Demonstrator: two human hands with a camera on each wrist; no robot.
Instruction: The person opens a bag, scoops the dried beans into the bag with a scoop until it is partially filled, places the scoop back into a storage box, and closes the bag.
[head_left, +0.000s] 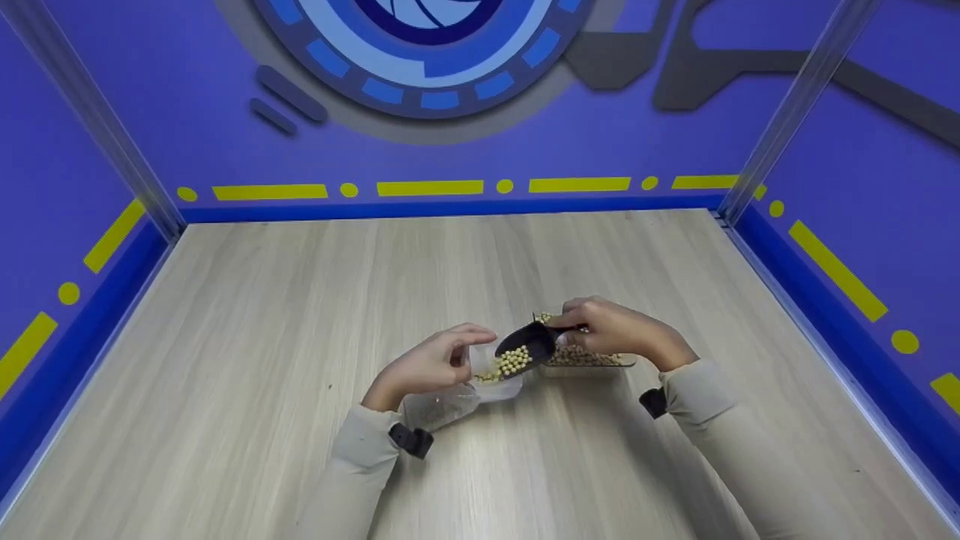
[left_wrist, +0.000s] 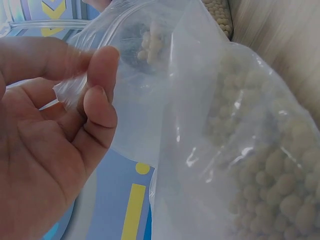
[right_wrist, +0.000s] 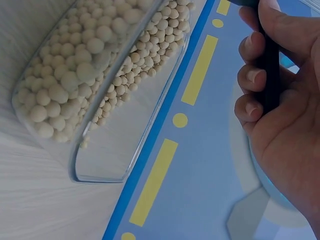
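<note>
My left hand (head_left: 429, 365) pinches the upper edge of a clear zip bag (head_left: 441, 409), whose mouth is held apart. In the left wrist view, pale round soybean-like beans (left_wrist: 282, 200) fill the lower part of the bag. The right hand (head_left: 616, 330) grips the handle of a black scoop (head_left: 541, 339). Beans lie at the scoop's lip, which tilts down to the left over the bag's mouth. Beneath the right hand stands a clear plastic box (head_left: 585, 372) of the same beans, piled toward one end in the right wrist view.
A light wood-grain tabletop (head_left: 247, 337) carries the bag and box. Blue panels (head_left: 630, 142) with yellow markings stand at the back and both sides, with clear posts (head_left: 795, 112) at the rear corners. Black wrist bands (head_left: 411, 440) sit over both sleeves.
</note>
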